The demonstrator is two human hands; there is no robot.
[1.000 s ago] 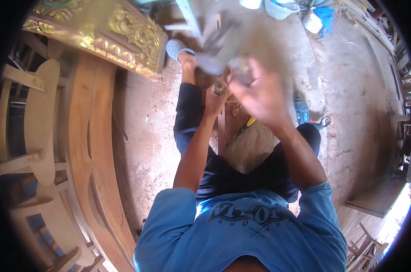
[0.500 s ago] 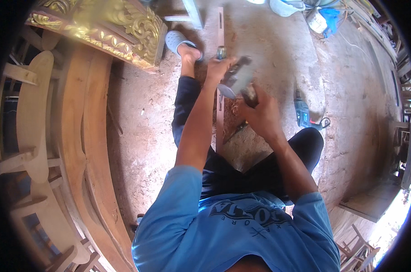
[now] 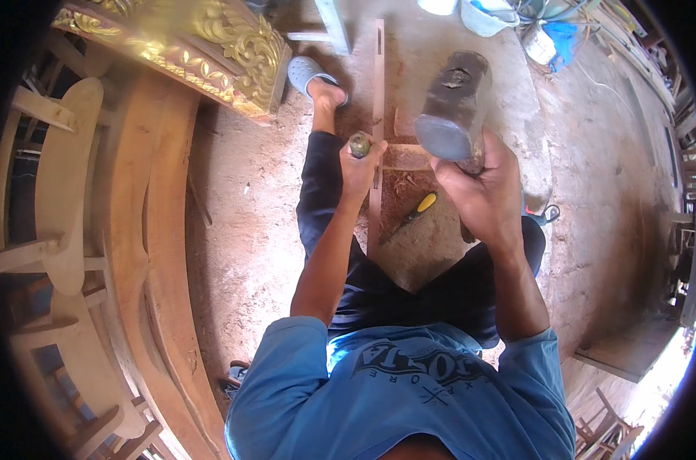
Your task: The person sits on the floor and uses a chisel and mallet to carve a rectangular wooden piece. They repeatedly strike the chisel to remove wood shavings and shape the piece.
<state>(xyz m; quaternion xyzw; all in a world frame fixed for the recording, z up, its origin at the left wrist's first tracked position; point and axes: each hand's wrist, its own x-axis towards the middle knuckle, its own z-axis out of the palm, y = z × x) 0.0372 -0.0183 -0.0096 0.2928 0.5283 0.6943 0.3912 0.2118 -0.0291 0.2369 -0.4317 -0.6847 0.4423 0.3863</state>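
My left hand (image 3: 358,170) is closed around an upright chisel; the round end of its handle (image 3: 359,144) shows above the fist, while the blade is hidden. It is right beside a narrow wooden strip (image 3: 377,84) with slots cut in it, lying on the floor between my legs. In my right hand (image 3: 486,192) is a hammer with a heavy, dark block-shaped head (image 3: 455,103), raised to the right of the chisel. A short wooden piece (image 3: 407,157) lies against the strip. Below it, among shavings, rests a yellow-handled tool (image 3: 426,202).
Gold-painted carved woodwork (image 3: 248,57) stands at the far left, with long thick planks (image 3: 164,253) and chair-like wooden frames (image 3: 72,192) along the left. A power tool (image 3: 546,215) is mostly hidden behind my right arm. Buckets (image 3: 490,17) stand at the far right.
The hammer has swung up and right, away from my left hand, and now covers the power tool's place less clearly seen. My left hand has lowered slightly, still around the chisel.
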